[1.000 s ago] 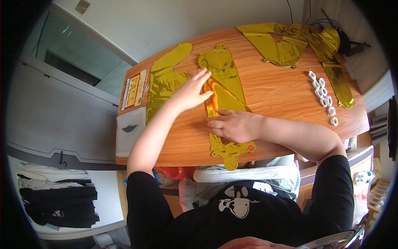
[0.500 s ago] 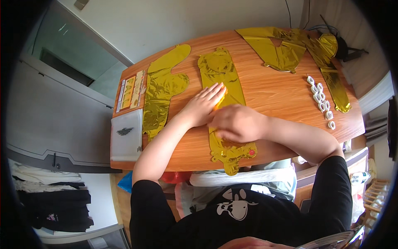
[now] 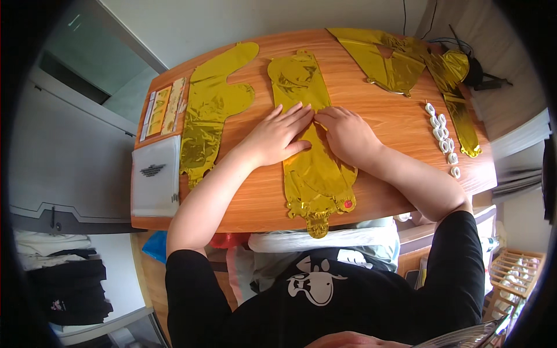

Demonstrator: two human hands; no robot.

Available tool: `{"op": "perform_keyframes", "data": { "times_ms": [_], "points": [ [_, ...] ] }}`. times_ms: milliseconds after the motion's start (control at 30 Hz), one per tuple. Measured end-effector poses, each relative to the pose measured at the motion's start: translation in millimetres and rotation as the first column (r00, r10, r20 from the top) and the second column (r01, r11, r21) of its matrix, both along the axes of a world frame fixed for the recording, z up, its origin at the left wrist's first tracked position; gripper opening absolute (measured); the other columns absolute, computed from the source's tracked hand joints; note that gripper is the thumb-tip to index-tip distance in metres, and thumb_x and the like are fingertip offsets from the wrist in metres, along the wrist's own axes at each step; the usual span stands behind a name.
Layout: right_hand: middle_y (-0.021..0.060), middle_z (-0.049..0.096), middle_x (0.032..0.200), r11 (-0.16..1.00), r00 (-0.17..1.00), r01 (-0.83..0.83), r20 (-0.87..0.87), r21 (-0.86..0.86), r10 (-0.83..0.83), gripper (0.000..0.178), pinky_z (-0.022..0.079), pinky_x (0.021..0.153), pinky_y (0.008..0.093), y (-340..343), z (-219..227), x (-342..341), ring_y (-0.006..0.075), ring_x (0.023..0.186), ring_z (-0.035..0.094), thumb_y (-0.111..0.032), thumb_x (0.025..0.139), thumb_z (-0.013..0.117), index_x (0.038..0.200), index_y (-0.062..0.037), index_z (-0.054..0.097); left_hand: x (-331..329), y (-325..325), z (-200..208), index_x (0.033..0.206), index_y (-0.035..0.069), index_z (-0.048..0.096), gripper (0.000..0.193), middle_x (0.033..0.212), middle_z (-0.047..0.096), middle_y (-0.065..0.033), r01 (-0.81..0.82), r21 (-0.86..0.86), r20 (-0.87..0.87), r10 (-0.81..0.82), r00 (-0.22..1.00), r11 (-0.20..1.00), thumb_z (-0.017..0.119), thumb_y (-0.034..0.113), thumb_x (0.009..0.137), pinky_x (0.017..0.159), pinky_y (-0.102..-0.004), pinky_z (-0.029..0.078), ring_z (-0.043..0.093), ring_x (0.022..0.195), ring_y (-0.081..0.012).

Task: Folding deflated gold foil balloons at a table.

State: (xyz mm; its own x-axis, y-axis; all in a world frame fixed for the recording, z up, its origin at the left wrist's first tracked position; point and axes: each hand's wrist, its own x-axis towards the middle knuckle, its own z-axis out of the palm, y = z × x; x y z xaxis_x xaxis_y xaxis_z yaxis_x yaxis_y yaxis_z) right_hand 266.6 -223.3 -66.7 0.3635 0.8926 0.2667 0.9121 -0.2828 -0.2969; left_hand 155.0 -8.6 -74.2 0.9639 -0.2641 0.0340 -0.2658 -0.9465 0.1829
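Observation:
A flat gold foil balloon point(image 3: 316, 165) lies lengthwise across the middle of the table, its small tabs and a red round spot at the near end. My left hand point(image 3: 275, 136) rests palm down over its left edge, fingers stretched and thumb apart. Beside its fingertips, my right hand point(image 3: 350, 134) presses on the foil with fingers bent and held together, thumb side toward the left hand. It seems to pinch a bit of foil there, though the fingertips are partly hidden.
Another flat gold foil piece point(image 3: 206, 104) lies to the left, and a larger one point(image 3: 400, 66) at the far right. Several small white rolls point(image 3: 441, 133) form a line on the right. A white plastic sheet point(image 3: 156, 185) and a printed card point(image 3: 162, 110) sit along the left edge.
My right hand, blurred over the foil's lower middle before, has moved away from me to the left fingertips. More of the balloon's near half shows, spread wider. The whole view has shifted slightly.

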Motion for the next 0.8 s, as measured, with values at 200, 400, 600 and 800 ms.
{"op": "perform_keyframes", "data": {
  "times_ms": [200, 400, 600, 800],
  "points": [
    [0.0180, 0.063, 0.116, 0.997, 0.994, 0.042, -0.103, 0.065, -0.036, 0.031, 0.052, 0.098, 0.0456, -6.6, 9.9, 0.4, 0.0384, 0.111, 0.063, -0.006, 0.091, 0.061, 0.122, -0.0017, 0.063, 1.6, -0.9, -3.8, 0.162, 0.009, 0.031, 0.087, 0.169, 0.030, -0.0118, 0.005, 0.069, 0.017, -0.007, 1.000, 0.998, 0.046, 0.069, 0.100, 0.129, -0.0520, 0.018, 0.022, 0.159, -0.0276],
    [0.0172, 0.051, 0.139, 0.931, 0.998, 0.017, 0.058, -0.365, 0.004, 0.063, 0.051, 0.102, 0.0479, -40.5, 30.4, -8.5, 0.0393, 0.123, 0.059, 0.000, 0.084, 0.070, 0.143, -0.0083, 0.051, -0.8, -0.4, -7.2, 0.166, 0.013, 0.021, 0.098, 0.173, 0.018, -0.0094, 0.012, 0.151, -0.007, -0.011, 1.000, 0.989, 0.037, 0.080, 0.097, 0.130, -0.0492, 0.012, 0.014, 0.161, -0.0249],
    [0.0121, 0.055, 0.144, 0.942, 0.932, -0.239, 0.215, -0.236, 0.291, 0.063, 0.049, 0.105, 0.0464, -67.0, 40.0, -4.5, 0.0334, 0.126, 0.060, -0.004, 0.077, 0.078, 0.137, -0.0118, 0.061, -1.8, 0.4, -6.5, 0.167, 0.012, 0.017, 0.111, 0.174, 0.015, -0.0104, 0.022, 0.157, -0.034, -0.017, 0.999, 0.987, 0.037, 0.088, 0.090, 0.131, -0.0496, 0.010, 0.012, 0.161, -0.0247],
    [0.0112, 0.064, 0.136, 0.901, 0.880, -0.407, 0.199, -0.150, 0.431, 0.032, 0.051, 0.101, 0.0444, -66.7, 43.1, 0.9, 0.0304, 0.119, 0.063, -0.008, 0.076, 0.077, 0.108, -0.0096, 0.076, -4.9, -3.4, 0.2, 0.167, 0.012, 0.016, 0.110, 0.173, 0.018, -0.0105, 0.009, 0.131, -0.022, -0.006, 1.000, 0.991, 0.053, 0.081, 0.089, 0.130, -0.0499, 0.013, 0.015, 0.160, -0.0253]
  ]
}}
